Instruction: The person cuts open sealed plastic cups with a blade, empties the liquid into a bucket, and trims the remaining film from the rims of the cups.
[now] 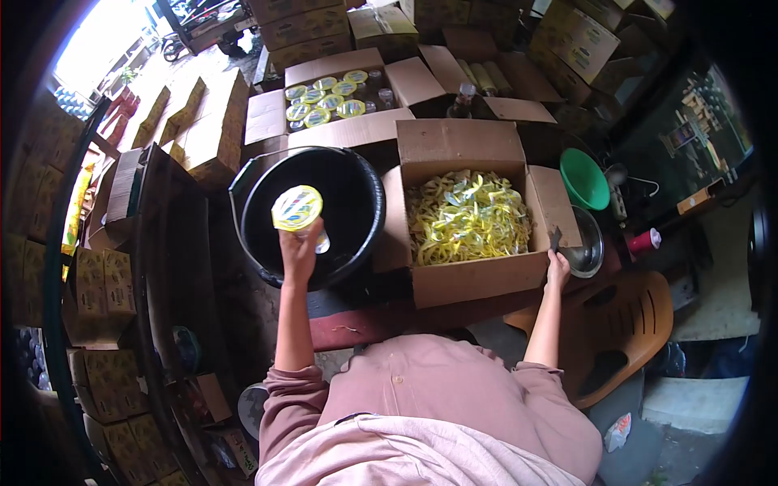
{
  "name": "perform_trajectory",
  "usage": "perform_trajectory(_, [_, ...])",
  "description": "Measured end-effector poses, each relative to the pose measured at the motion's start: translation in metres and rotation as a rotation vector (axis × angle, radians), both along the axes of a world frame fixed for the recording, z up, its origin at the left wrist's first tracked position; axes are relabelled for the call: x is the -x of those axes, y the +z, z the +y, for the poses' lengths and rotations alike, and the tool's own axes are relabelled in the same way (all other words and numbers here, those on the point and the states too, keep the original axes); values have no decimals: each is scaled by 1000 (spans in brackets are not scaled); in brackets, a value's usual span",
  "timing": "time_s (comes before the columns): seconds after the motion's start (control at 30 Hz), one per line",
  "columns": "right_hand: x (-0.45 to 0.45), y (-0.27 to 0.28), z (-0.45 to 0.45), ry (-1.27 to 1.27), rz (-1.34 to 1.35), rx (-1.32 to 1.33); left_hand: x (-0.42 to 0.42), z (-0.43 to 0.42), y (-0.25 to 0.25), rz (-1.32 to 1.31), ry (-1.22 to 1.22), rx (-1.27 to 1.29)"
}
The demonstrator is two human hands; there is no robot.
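My left hand (300, 251) is wrapped round a clear plastic cup (297, 208) with a yellow-rimmed printed lid, holding it above the black bucket (374, 231). To the right of the bucket, an open cardboard box (478, 279) is filled with tangled yellow and clear film strips (470, 217). At that box's right flap, my right hand (557, 269) is closed on a small dark flat tool (555, 237), whose exact kind I cannot make out. Behind the bucket, another open carton (344, 130) holds several lidded cups (328, 101).
A green bowl (583, 178) and a metal bowl (594, 243) lie right of the strip box, near a pink spool (644, 241). An orange plastic chair (624, 324) stands at my right. Stacked cartons (304, 32) fill the back; a dark shelf (158, 267) is left.
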State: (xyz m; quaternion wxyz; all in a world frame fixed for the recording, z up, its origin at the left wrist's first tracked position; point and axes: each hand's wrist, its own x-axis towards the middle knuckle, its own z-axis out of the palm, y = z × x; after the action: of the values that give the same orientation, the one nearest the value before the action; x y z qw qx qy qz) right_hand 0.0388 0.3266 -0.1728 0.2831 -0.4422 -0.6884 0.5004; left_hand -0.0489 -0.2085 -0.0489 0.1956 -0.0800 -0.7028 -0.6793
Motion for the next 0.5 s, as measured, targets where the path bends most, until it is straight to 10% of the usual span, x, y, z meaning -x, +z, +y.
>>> perform_trajectory(0.5, [34,66,-102,291,472,547,-3,4,16,-42,-79,-46])
